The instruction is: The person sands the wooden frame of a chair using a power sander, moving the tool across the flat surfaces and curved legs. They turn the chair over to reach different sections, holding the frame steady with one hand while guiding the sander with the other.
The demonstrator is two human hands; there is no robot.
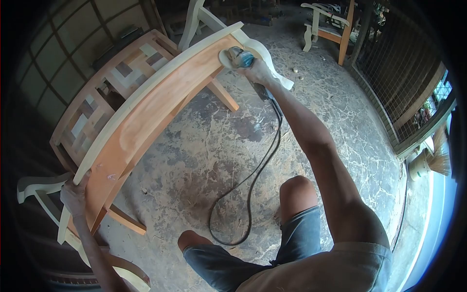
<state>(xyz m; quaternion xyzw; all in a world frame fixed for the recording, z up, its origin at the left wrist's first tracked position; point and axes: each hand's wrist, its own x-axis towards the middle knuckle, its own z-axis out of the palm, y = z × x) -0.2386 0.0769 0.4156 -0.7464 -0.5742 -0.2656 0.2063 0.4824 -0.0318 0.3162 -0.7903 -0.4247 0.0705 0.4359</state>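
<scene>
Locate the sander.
Head view, upper centre: the sander sits on the far end of the curved board, under the right hand.

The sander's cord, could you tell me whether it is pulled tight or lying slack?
Slack. The black cord drops from the sander in the right hand and lies in a loose loop on the dusty floor.
</scene>
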